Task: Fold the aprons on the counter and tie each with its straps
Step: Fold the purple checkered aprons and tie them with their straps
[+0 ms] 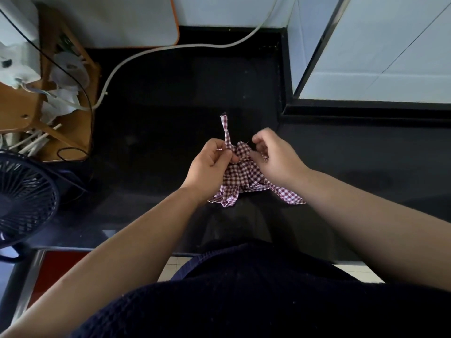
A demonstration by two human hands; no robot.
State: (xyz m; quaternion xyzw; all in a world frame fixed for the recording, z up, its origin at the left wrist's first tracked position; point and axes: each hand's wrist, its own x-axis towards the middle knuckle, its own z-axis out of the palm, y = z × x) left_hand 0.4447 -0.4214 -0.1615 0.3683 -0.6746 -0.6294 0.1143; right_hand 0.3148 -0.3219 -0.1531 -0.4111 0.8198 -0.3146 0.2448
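A red-and-white checked apron (pixel 240 176) lies bunched into a small bundle on the black desk (pixel 170 118), at the centre of the frame. The left hand (pixel 210 164) has its fingers curled, thumb and fingers pinching one strap (pixel 225 129) at the bundle's upper left edge. The free end of that strap runs up from the hand toward the top of the frame. The right hand (pixel 273 157) is also curled, its fingertips gripping checked cloth at the bundle's upper right; whether that is the second strap or a fold of the apron cannot be told. A loose checked end (pixel 290 197) sticks out from under the right forearm onto the desk.

At the left edge stands a dark fan (pixel 24 196), and above it a wooden rack (pixel 73 132) holding white paper. A white cable (pixel 151 51) curves across the upper part of the frame, below a white board with an orange edge (pixel 136 20).
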